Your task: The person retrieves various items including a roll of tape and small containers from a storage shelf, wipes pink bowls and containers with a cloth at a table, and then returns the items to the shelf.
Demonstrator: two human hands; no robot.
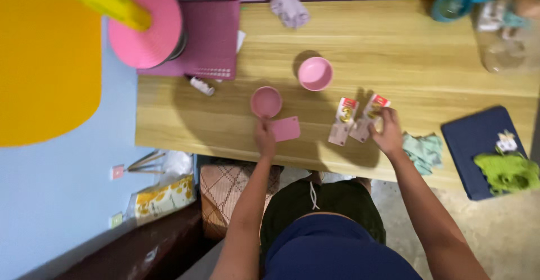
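My left hand [264, 136] rests on the wooden table [427, 61], its fingers touching the left edge of a small pink card [286, 129], just below a pink round lid or cup [266, 101]. My right hand [387, 134] grips a small packaged item with a red top [372, 111]. A second similar packet [343, 121] lies flat just left of it. A pink bowl [315, 73] stands farther back, apart from both hands.
A pink lampshade [147, 27] and a magenta mat [211, 38] sit at the back left, with a small white tube [201, 85] beside them. A crumpled teal cloth [423, 150], a dark blue board [478, 145] with green yarn [509, 171], and a teal cup [451, 4] lie right.
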